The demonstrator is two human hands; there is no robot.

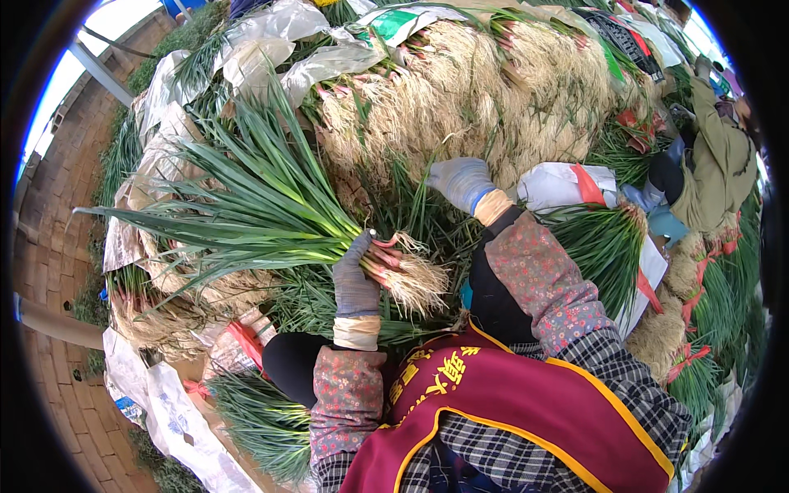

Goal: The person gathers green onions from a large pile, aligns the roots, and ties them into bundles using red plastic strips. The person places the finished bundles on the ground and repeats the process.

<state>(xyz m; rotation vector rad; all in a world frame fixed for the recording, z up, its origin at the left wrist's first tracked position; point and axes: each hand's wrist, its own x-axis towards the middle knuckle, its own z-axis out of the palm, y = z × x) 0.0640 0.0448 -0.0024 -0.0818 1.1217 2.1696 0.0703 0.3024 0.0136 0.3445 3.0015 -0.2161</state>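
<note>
My left hand (357, 280), in a grey knit glove, grips a bunch of green garlic (302, 222) around its lower stems. The long leaves fan out to the upper left, and the pale roots (416, 280) point right. My right hand (461, 180), also gloved, is at the front of a big heap of rooted green garlic (425, 105). Its fingers are curled, and a thin green leaf (425, 185) passes by the fingertips. Whether they pinch it is hidden. Loose green leaves (394, 209) lie below and between my hands.
A tied bundle (592, 246) on white sheeting lies right, another bundle (265, 419) by my left knee. Red-tied bundles (696, 308) line the right edge. Plastic sheets (271, 31) partly cover the heap. A pole (58, 323) juts in from the left. Another person's sleeve (718, 148) shows at right.
</note>
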